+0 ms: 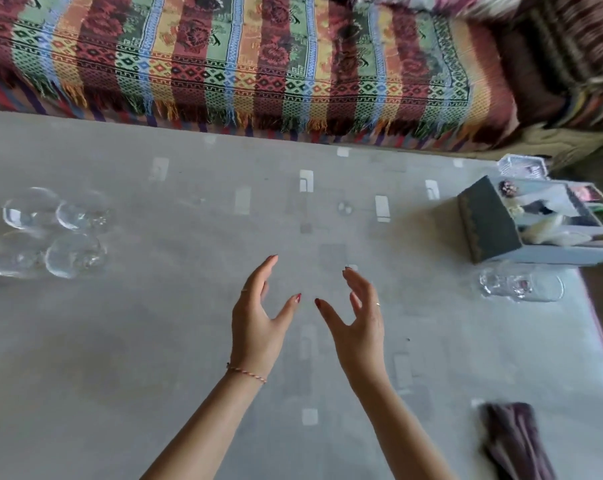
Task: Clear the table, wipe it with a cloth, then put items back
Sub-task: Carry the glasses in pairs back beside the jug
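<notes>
Hovering empty hands (pixel 308 317) mid-table (pixel 189 341); cloth (pixel 514 441) near right, apart.

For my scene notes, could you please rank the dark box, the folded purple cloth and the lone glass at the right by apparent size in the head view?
1. dark box
2. purple cloth, cut off by the frame edge and nearer the camera, so unsure
3. lone glass
</notes>
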